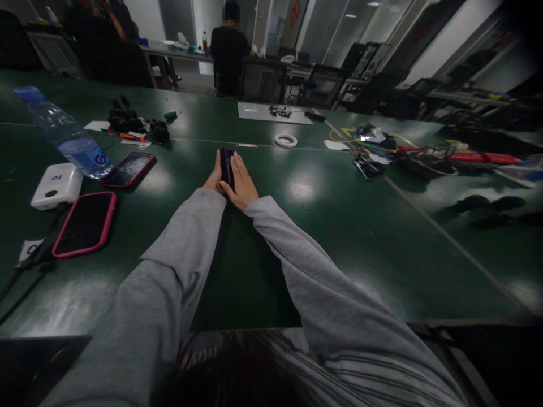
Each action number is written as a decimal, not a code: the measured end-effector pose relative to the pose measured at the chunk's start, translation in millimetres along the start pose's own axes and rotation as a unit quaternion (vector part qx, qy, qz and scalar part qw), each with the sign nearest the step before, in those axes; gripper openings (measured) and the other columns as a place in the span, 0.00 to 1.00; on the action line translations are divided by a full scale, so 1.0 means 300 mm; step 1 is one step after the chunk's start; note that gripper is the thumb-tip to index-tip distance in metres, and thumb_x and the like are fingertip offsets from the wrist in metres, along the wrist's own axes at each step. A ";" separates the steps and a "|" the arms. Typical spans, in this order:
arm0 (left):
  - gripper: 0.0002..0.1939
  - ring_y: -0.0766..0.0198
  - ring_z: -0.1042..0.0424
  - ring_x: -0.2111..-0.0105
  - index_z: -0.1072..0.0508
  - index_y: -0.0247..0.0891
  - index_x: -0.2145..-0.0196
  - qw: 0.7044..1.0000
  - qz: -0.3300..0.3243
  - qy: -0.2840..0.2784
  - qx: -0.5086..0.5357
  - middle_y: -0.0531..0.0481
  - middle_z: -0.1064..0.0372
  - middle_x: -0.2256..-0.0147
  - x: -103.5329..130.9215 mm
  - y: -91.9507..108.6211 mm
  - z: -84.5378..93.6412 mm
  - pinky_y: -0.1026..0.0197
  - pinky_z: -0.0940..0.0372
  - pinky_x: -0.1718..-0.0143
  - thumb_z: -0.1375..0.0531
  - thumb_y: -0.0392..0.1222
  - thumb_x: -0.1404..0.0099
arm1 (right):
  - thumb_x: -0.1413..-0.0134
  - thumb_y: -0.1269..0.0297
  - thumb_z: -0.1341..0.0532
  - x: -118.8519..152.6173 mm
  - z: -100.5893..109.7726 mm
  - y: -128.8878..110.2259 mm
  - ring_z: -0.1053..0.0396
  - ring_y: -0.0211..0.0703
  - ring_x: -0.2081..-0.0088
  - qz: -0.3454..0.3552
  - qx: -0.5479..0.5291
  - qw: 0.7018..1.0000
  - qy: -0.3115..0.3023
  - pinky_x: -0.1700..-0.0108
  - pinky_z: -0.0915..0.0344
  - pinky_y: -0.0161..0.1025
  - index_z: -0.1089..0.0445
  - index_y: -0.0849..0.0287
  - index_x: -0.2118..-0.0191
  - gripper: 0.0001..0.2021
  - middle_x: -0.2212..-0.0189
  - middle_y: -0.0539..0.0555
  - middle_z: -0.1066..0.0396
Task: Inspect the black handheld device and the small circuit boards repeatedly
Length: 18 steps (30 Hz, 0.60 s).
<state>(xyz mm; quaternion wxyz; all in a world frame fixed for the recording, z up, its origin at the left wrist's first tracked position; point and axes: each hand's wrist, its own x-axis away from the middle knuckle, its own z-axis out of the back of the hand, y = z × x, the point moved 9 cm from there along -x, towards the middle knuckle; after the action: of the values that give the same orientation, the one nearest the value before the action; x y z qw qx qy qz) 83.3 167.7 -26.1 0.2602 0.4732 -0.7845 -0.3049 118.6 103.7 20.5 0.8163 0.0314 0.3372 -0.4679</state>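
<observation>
Between my two hands, at the middle of the green table (271,254), stands a dark slab (228,168), slim and phone-like, tilted a little. My left hand (215,175) grips its left side, with the fingertips partly hidden behind it. Against its right face lies my right hand (241,182), fingers together and pointing away from me, thumb at the near lower edge. Both hands touch the slab, and both forearms are in grey sleeves. What kind of thing the slab is I cannot make out for sure.
At left are a water bottle (70,138), a white adapter (56,186) and two red-edged phones (87,225). Farther back lie black parts (136,122), a screwdriver (171,115) and a tape roll (285,140). Cables (449,154) crowd the right. People (230,53) are beyond the table.
</observation>
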 end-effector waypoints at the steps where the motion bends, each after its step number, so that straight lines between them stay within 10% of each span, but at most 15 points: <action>1: 0.37 0.47 0.32 0.42 0.33 0.39 0.41 1.000 -0.001 -0.006 0.004 0.43 0.26 0.52 0.003 0.001 -0.007 0.50 0.37 0.42 0.57 0.68 0.32 | 0.35 0.40 0.60 0.001 0.004 0.000 0.69 0.50 0.27 -0.002 0.007 1.000 0.004 0.28 0.61 0.53 0.64 0.71 0.29 0.42 0.29 0.66 0.66; 6: 0.35 0.46 0.30 0.45 0.32 0.41 0.42 0.999 -0.037 -0.022 0.020 0.42 0.26 0.53 0.034 0.020 -0.044 0.49 0.33 0.47 0.58 0.67 0.31 | 0.34 0.43 0.58 0.012 0.071 -0.013 0.69 0.52 0.28 -0.036 0.034 0.996 0.068 0.30 0.60 0.60 0.65 0.59 0.28 0.37 0.29 0.60 0.66; 18: 0.33 0.47 0.29 0.46 0.30 0.38 0.44 1.000 0.005 0.002 0.011 0.40 0.24 0.56 -0.027 -0.030 -0.002 0.49 0.33 0.48 0.58 0.63 0.29 | 0.34 0.49 0.54 0.011 -0.012 0.095 0.45 0.52 0.37 -0.130 -0.003 0.991 0.018 0.35 0.44 0.51 0.64 0.66 0.29 0.37 0.37 0.69 0.51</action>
<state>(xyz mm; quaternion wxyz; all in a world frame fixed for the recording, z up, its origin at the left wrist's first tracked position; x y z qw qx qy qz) 92.4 171.5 -33.0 0.2580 0.4725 -0.7896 -0.2944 140.3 118.6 8.4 0.7424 -0.0068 0.3551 -0.5681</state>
